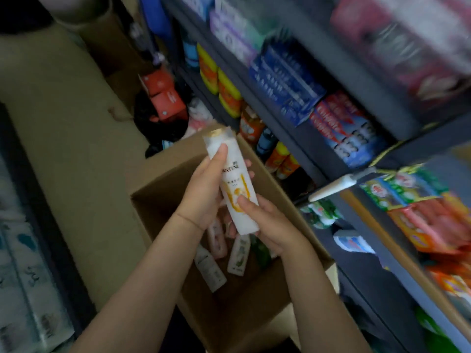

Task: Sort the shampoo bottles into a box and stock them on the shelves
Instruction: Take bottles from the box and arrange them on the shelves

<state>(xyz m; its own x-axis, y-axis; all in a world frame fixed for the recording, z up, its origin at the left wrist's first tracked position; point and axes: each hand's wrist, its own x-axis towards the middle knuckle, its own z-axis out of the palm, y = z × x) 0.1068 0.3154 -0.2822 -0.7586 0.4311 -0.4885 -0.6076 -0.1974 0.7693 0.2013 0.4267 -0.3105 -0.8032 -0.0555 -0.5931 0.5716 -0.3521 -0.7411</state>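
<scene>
- Both hands grasped one white shampoo bottle (235,182) above the open cardboard box (163,189): left hand (204,197) around its upper body, right hand (265,225) at its base.
- Several bottles (211,268) lay inside the box.
- Stocked shelves (293,128) stood at right.

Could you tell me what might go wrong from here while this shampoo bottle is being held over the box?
1. Both hands, left and right, hold the white shampoo bottle above the open cardboard box; if the grip slips, it could drop onto the smaller bottles lying inside.
2. The shelves beside the box look tightly packed, so pushing the bottle in could knock the yellow bottles off.
</scene>
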